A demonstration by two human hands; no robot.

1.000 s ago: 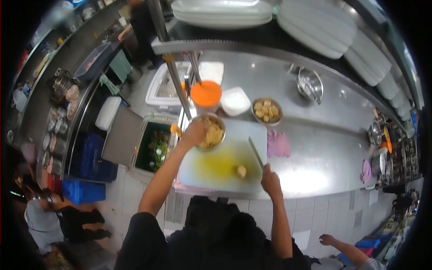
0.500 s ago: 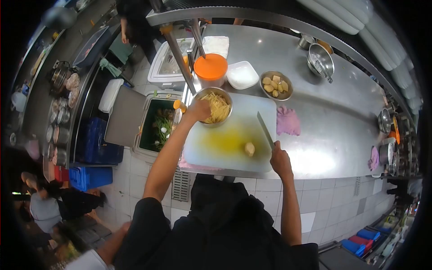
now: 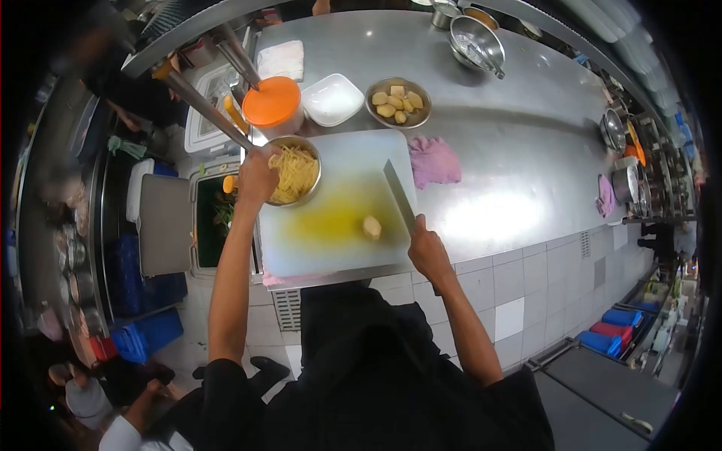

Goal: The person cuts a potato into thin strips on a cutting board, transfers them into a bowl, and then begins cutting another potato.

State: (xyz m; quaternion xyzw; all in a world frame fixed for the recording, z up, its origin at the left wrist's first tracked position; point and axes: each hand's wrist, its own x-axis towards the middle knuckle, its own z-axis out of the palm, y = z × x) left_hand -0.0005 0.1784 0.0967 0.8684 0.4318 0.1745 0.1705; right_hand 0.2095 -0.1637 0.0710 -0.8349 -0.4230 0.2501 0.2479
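My right hand [image 3: 430, 254] is wrapped round the handle of a broad knife [image 3: 400, 197], whose blade lies over the right part of the white cutting board [image 3: 353, 161]. Left of the blade a single peeled potato [image 3: 371, 228] rests on the board, beside a yellow stain. A metal bowl [image 3: 319, 174] of pale yellow strips [image 3: 294, 174] stands at the board's upper left. At that bowl's left rim is my left hand [image 3: 258, 177], its fingers closed on the edge and partly hidden.
Behind the board stand an orange-lidded tub [image 3: 271, 102], a white dish [image 3: 332, 100] and a bowl [image 3: 427, 116] of peeled potatoes. A pink cloth [image 3: 434, 161] lies to the right. Metal posts [image 3: 203, 105] rise at the left, near an open bin [image 3: 194, 225]. Another person [image 3: 90, 398] is at lower left.
My left hand has moved from the strips inside the bowl to its left rim. The camera view has shifted, so the table appears farther left. My right hand still holds the knife.
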